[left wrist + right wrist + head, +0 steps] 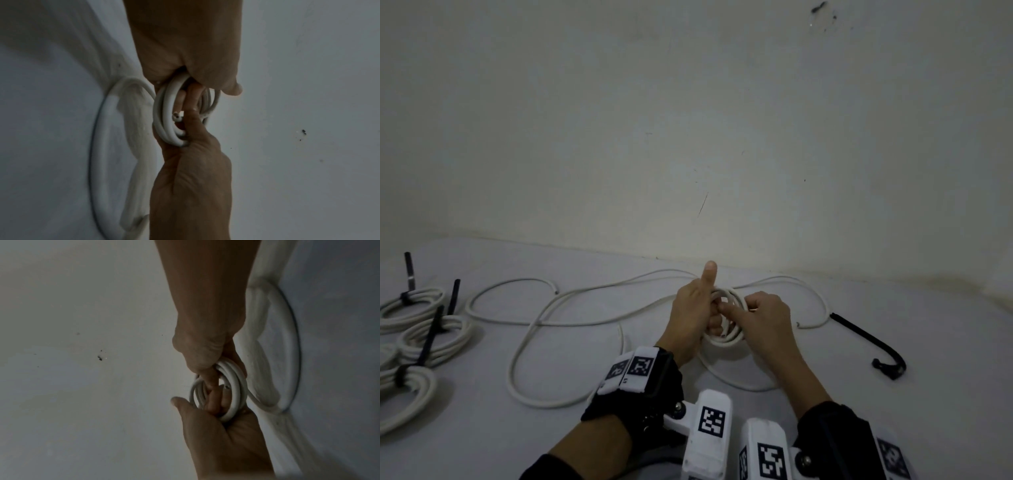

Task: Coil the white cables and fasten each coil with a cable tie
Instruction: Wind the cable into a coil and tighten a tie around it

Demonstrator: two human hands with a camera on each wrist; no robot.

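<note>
White cable coil (726,317) sits mid-table near the wall, gripped between both our hands. Our left hand (693,313) has its fingers curled through the loops, thumb sticking straight up. Our right hand (763,317) pinches the coil's other side, forefinger hooked inside. Loose cable (571,301) trails off left across the table (893,394). Three tied coils (434,337) lie far left; one black cable tie (869,344) lies right.

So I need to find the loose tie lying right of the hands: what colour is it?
Black. The loose cable tie shows best in the head view.
</note>
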